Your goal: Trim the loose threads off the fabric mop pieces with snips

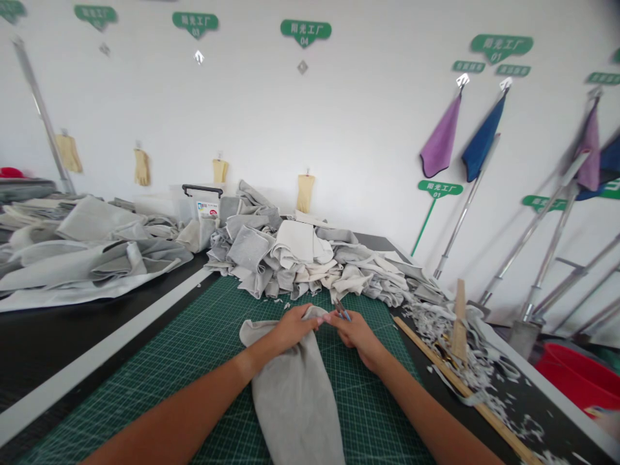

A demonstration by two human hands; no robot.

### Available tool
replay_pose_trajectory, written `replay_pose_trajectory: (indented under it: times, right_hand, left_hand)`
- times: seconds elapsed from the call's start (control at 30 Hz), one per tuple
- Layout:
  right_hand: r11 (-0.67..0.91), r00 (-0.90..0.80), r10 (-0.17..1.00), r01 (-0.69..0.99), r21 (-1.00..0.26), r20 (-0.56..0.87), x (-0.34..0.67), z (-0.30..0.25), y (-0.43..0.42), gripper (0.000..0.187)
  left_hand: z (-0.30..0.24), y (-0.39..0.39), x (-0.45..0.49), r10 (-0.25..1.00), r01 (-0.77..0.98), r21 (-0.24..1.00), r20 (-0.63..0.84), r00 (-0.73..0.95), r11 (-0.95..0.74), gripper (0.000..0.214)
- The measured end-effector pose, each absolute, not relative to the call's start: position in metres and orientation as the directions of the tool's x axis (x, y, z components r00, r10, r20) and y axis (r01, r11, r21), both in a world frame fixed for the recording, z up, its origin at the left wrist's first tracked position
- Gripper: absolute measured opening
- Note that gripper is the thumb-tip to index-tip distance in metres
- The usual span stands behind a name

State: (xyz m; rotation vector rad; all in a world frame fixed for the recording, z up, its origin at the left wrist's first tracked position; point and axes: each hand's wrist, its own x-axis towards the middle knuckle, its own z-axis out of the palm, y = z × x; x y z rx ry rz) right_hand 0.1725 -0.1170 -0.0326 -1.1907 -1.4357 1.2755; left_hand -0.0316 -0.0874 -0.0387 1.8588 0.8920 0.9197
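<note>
A long piece of grey fabric [298, 394] lies over the green cutting mat [194, 374], its near end running out of the bottom of the view. My left hand [294, 326] is closed on the fabric's far edge, thumb and fingers pinching it. Close beside it, my right hand [357, 332] is closed around small snips [343, 311] with blue showing on them, the tip pointing away from me. The right thumb and fingertip meet the left fingertips at the fabric's edge. Whether the right fingers also pinch the cloth is hard to see.
A heap of grey cloth pieces [300, 248] stands beyond the mat, with another pile [87, 245] at left. On the right lie wooden strips [460, 323] and fabric scraps [484, 361]. A clear plastic box [186, 203] stands behind. A red bucket [576, 378] is far right.
</note>
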Motion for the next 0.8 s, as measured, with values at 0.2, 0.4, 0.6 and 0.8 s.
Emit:
replay_pose_trajectory:
  times: [0.2, 0.4, 0.6, 0.8]
  right_hand:
    - [0.008, -0.181, 0.984, 0.05, -0.999, -0.001, 0.173, -0.0344, -0.1174, 0.04]
    - [0.043, -0.106, 0.994, 0.135, -0.99, 0.028, 0.169, -0.0381, -0.1163, 0.041]
    - [0.068, -0.089, 0.995, 0.187, -0.98, 0.052, 0.1669, -0.041, -0.1151, 0.038]
    - [0.073, -0.104, 0.993, 0.162, -0.984, 0.057, 0.1658, -0.0393, -0.1169, 0.034]
  left_hand:
    - [-0.0373, -0.0859, -0.0325, 0.86, 0.201, 0.9, 0.273, 0.431, -0.387, 0.027]
    - [-0.0371, -0.0868, -0.0334, 0.847, 0.257, 0.871, 0.271, 0.457, -0.418, 0.024]
    - [-0.0376, -0.0875, -0.034, 0.849, 0.28, 0.867, 0.254, 0.463, -0.412, 0.029]
    - [-0.0349, -0.0889, -0.0345, 0.851, 0.193, 0.902, 0.268, 0.452, -0.386, 0.028]
